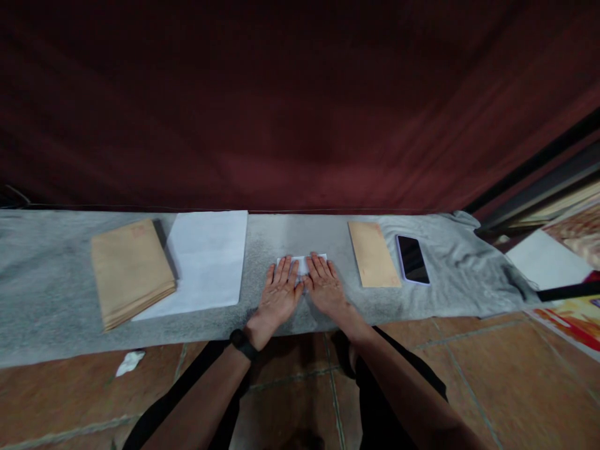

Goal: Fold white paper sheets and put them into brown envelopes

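Observation:
My left hand (pixel 280 292) and my right hand (pixel 325 289) lie flat, side by side, on a small folded white paper (pixel 302 265). Their thumbs meet near its middle, and most of the paper is hidden beneath the palms and fingers. Under it is a grey cloth (pixel 281 234) spread over a long, narrow surface. Off to the left, a stack of brown envelopes (pixel 131 269) overlaps the edge of some white paper sheets (pixel 210 262). To the right of my hands lies a single brown envelope (pixel 374 255).
A phone (pixel 413 259) in a light purple case rests right of the single envelope. Behind the cloth hangs a dark red curtain (pixel 300 137). Crumpled white tissue (pixel 130 362) is on the tiled floor (pixel 459 369). Printed boards (pixel 572 306) stand at the far right.

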### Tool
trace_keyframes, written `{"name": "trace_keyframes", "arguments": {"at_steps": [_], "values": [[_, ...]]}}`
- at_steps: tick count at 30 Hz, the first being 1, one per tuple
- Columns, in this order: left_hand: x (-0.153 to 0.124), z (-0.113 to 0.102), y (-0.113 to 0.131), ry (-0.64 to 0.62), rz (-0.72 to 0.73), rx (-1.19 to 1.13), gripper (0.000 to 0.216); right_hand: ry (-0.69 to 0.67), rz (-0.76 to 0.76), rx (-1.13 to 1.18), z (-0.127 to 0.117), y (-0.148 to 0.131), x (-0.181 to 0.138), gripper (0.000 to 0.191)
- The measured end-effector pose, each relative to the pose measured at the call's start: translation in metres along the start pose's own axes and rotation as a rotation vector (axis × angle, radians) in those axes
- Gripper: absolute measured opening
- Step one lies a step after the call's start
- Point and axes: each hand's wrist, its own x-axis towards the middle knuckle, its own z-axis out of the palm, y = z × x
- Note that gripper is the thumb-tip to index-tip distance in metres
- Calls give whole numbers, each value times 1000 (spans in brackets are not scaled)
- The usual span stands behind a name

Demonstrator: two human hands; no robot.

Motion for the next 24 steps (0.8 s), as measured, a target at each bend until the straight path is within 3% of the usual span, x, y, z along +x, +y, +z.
{"name": "trace_keyframes", "arguments": {"at_steps": [7,24], "values": [[-2,-2,-4,7,-7,16,62,53,56,-14,2,8,-5,59],[-8,-8,10,-18,-56,59,59,-23,129,-62,-4,4,-5,61]]}}
